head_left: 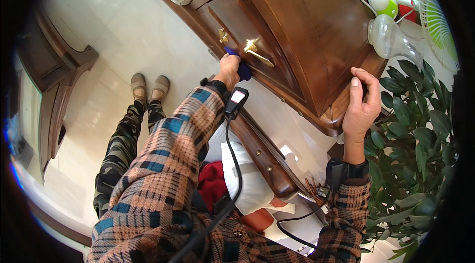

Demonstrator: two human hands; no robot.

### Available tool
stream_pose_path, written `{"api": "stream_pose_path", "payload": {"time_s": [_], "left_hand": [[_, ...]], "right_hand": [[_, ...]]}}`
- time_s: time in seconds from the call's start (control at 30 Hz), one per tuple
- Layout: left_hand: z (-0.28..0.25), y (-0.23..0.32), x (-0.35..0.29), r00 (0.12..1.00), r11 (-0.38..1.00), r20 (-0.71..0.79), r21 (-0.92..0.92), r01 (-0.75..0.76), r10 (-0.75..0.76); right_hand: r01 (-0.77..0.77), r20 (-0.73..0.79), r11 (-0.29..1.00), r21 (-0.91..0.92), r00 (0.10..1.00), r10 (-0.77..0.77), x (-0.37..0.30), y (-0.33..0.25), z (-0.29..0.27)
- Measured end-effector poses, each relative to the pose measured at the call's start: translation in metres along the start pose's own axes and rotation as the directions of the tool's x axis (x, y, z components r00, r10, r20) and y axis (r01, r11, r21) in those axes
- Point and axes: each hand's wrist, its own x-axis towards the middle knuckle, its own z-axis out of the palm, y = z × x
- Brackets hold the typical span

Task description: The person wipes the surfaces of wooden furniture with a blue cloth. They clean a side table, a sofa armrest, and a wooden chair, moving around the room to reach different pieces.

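My left hand (229, 70) is closed on a dark blue cloth (243, 71), pressed to the lower edge of a dark brown wooden cabinet (307, 40). Just beyond the cloth, the panelled front carries a brass handle (260, 56) and a second brass fitting (223, 35). My right hand (363, 102) is beside the cabinet's near right corner, fingers loosely bent and thumb apart. Nothing shows in it, and whether it touches the wood I cannot tell.
A glass vase (391, 40), a green-and-white fan (438, 25) and a leafy plant (415, 124) stand at the right. Below the cabinet lies a wooden armrest (269, 171) beside a white cushion (247, 179). Another wooden piece (59, 75) is at the left. A black cable (237, 184) crosses in front of me.
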Motion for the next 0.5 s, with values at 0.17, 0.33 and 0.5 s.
{"api": "stream_pose_path", "payload": {"time_s": [0.17, 0.33, 0.5], "left_hand": [[-0.018, 0.036, -0.045, 0.974, 0.962, 0.221, -0.249, 0.109, -0.054], [-0.002, 0.06, -0.103, 0.973, 0.963, 0.229, -0.269, 0.03, 0.034], [-0.001, 0.057, -0.056, 0.998, 0.968, 0.059, -0.25, 0.003, 0.012]], "right_hand": [[-0.012, 0.012, 1.0, -0.01, 1.0, 0.012, 0.001, -0.003, -0.001], [-0.022, 0.026, 0.999, -0.043, 0.999, 0.023, 0.002, -0.006, -0.001], [0.0, 0.05, 0.997, -0.073, 0.999, 0.004, 0.001, -0.006, -0.001]]}}
